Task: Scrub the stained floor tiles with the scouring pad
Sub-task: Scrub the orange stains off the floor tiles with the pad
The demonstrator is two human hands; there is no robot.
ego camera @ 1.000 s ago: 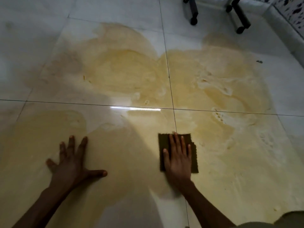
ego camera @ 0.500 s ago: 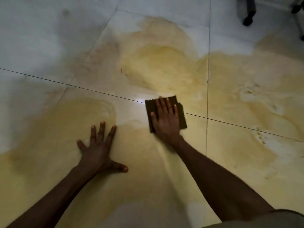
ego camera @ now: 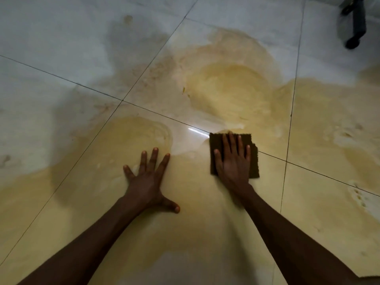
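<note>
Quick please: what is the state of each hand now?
Left hand: open, flat on the stained floor tile, holding nothing.
Right hand: open, pressing flat on the scouring pad.

dark brown scouring pad (ego camera: pixel 216 140), pale grey floor tiles (ego camera: pixel 51 33) with yellowish stains (ego camera: pixel 226 89).

indoor room, likely home: glossy floor tiles (ego camera: pixel 61 48), black furniture leg (ego camera: pixel 356 27).
</note>
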